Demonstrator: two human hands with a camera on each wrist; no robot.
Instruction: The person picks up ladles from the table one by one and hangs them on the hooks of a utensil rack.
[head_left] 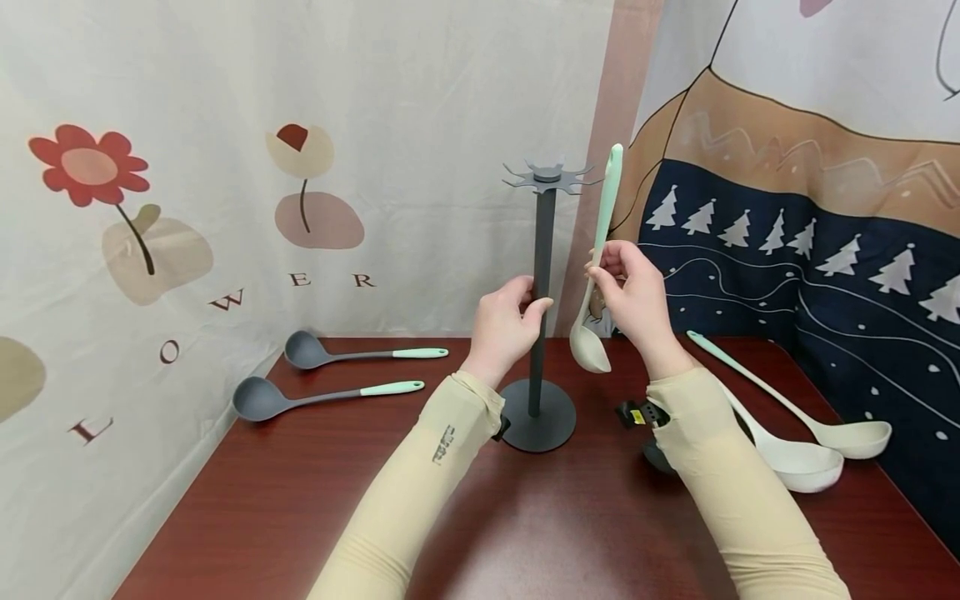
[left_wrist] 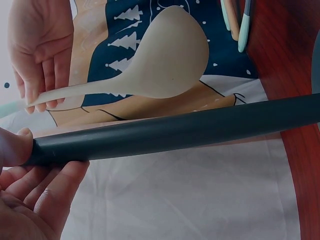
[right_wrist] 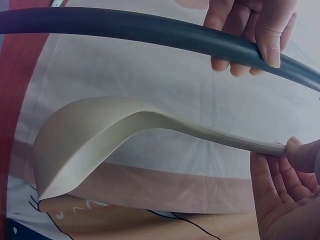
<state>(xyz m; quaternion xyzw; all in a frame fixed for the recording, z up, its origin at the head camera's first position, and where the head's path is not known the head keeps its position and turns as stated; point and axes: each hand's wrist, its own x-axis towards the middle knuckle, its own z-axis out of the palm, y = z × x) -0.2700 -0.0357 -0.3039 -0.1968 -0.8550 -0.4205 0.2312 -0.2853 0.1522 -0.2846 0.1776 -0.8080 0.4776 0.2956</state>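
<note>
The right hand (head_left: pixel 637 302) is pinching a cream ladle (head_left: pixel 605 221) mid-shaft, bowl down, just beside the grey stand (head_left: pixel 545 242); the left hand (head_left: pixel 499 332) is curling round its post. Grey ladles (head_left: pixel 259 399) are lying on the surface (head_left: pixel 300 508), far left.

A dark reddish-brown table (head_left: pixel 300 500) is spreading across the lower part of the head view, its far edge running across below the middle of the frame. At the centre-left, two gray ladles, a farther one (head_left: pixel 352 357) and a nearer one (head_left: pixel 330 397), are lying with their mint handle ends pointing right, while a gray stand (head_left: pixel 544 242) is standing upright on its round base near the centre. At the right, a mint-tipped cream ladle (head_left: pixel 851 439) and a white ladle (head_left: pixel 798 462) are lying near a dark object (head_left: pixel 657 457), mostly hidden.
</note>
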